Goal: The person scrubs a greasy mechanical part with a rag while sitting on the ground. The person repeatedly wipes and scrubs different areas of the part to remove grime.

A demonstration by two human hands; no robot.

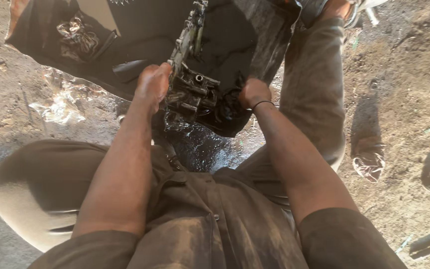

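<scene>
**Q:** Hand positions, as observed?

**A:** Seated on the dirt ground, knees apart, both forearms stretched forward and down. My left hand is curled with the knuckles up, fingers closed against the left side of a greasy metal engine part. My right hand is fisted, wrist bent slightly inward, a thin black band round the wrist.

**Q:** Grip state?

**A:** Left: clamped on the engine part, thumb side toward me. Right: closed on a dark oily rag pressed against the part's right side.

**Q:** Location of the part?

**A:** It stands tilted, its long narrow end pointing away from me, over a black plastic sheet spread on the ground. Its lower block sits near the sheet's near edge, between my two hands. A wet, shiny patch lies just below that edge, between my knees.

**Q:** Surroundings?

**A:** Crumpled clear plastic lies off the sheet's left edge. My right leg extends along its right edge.
</scene>
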